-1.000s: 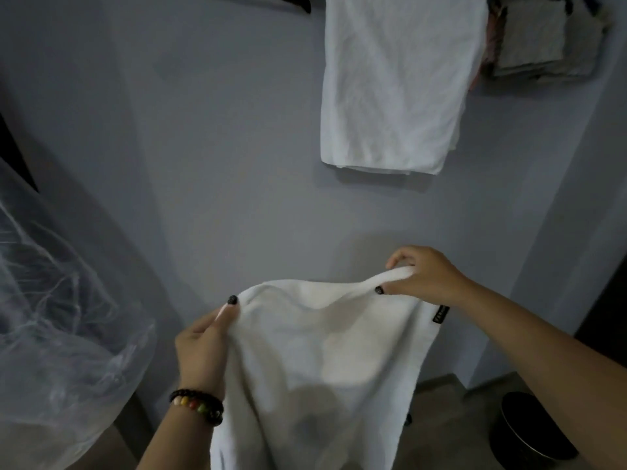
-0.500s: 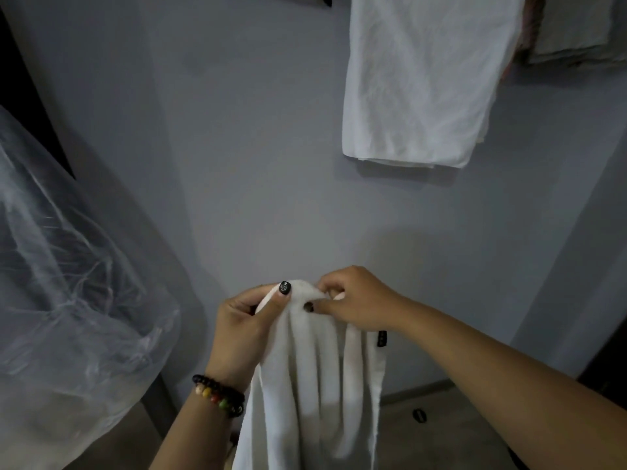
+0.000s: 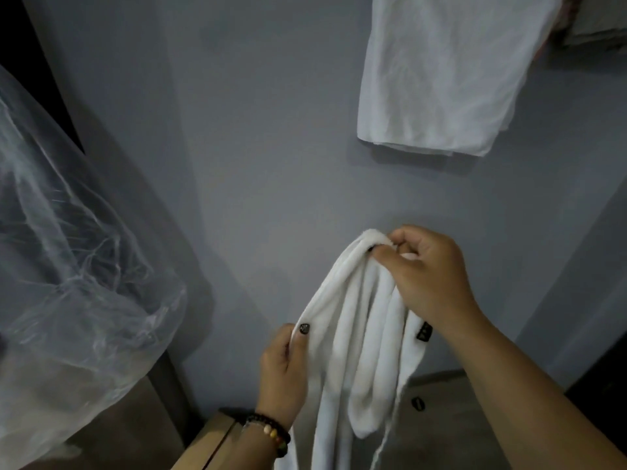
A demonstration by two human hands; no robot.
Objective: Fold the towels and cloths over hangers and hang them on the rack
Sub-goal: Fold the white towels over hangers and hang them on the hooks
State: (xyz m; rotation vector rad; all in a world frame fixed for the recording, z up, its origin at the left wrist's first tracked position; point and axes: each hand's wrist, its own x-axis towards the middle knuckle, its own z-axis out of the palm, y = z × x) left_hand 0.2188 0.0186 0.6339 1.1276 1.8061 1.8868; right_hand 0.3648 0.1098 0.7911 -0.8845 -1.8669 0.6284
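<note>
Grey wall (image 3: 271,147), towel (image 3: 359,334) pinched between fingers (image 3: 383,259)

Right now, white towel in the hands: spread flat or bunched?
Bunched. The white towel hangs in long vertical folds, gathered at its top in the right hand; the left hand grips its left edge lower down.

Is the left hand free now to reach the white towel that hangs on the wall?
Probably not yet. The left hand grips the side of the bunched white towel, so it is busy. The path up to the hanging towel looks open, only bare wall between.
</note>
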